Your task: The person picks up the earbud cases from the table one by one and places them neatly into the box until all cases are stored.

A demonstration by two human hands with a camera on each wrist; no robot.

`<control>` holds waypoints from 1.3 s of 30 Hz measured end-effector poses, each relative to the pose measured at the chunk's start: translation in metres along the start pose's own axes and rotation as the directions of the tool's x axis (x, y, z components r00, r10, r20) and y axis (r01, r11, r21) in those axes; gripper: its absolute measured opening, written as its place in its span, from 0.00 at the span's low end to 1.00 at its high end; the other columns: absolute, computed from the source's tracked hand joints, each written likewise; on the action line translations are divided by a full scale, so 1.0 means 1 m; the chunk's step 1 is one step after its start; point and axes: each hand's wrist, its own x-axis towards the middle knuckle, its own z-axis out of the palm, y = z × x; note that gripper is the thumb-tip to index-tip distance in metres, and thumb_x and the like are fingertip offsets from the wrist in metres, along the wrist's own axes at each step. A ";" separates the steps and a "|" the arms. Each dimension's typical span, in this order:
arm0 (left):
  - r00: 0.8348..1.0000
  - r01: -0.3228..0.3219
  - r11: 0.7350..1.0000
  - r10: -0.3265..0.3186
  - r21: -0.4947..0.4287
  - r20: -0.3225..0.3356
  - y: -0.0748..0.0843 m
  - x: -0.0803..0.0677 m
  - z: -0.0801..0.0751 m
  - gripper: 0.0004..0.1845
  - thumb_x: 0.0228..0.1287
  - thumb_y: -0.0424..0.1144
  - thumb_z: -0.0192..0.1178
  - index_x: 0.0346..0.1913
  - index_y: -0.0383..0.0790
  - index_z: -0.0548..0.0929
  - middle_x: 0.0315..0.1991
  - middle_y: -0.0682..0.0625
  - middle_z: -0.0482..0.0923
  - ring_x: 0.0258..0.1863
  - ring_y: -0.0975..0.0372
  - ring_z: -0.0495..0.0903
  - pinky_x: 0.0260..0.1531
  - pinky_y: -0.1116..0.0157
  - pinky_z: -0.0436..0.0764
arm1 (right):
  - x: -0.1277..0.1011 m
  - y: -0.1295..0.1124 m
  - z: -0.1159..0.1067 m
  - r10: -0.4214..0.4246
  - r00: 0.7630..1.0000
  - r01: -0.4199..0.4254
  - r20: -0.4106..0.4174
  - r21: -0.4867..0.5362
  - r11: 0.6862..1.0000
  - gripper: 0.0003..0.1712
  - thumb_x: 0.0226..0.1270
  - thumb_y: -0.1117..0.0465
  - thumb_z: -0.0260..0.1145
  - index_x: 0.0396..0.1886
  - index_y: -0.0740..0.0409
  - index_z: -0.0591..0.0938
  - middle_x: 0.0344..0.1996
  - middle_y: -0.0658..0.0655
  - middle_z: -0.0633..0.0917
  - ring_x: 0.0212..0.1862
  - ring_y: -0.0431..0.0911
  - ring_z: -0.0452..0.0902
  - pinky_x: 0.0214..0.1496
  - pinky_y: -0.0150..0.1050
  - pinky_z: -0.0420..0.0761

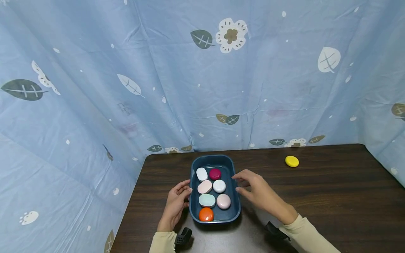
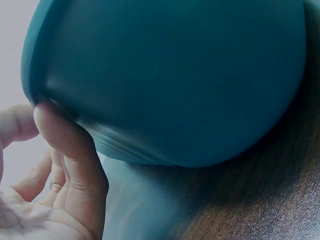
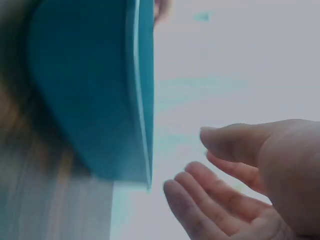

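A dark blue tray (image 1: 193, 207) sits on the brown table near the front edge, holding several smooth oval pebbles: white (image 1: 201, 174), magenta (image 1: 215, 173), pink (image 1: 205, 186), mint (image 1: 207, 200) and orange (image 1: 206, 214) among them. My left hand (image 1: 177, 200) rests against the tray's left wall (image 2: 165, 85), fingers (image 2: 70, 150) touching its rim. My right hand (image 1: 253, 189) hovers just right of the tray (image 3: 95, 90), fingers (image 3: 210, 210) relaxed and spread, holding nothing.
A yellow pebble (image 1: 291, 161) lies alone on the table (image 1: 332, 196) at the far right. A blue leaf-and-flower cloth (image 1: 202, 77) hangs behind and to the left of the table, whose left edge runs down below the tray.
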 end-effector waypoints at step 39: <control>1.000 0.005 1.000 -0.005 0.000 0.005 0.001 -0.002 0.001 0.23 0.76 0.32 0.59 0.71 0.30 0.75 0.43 0.48 0.77 0.34 0.59 0.75 0.28 0.68 0.82 | -0.036 0.172 -0.101 0.348 0.883 -0.428 -0.313 -0.239 0.871 0.33 0.64 0.71 0.72 0.65 0.83 0.72 0.61 0.86 0.68 0.61 0.80 0.67 0.60 0.76 0.70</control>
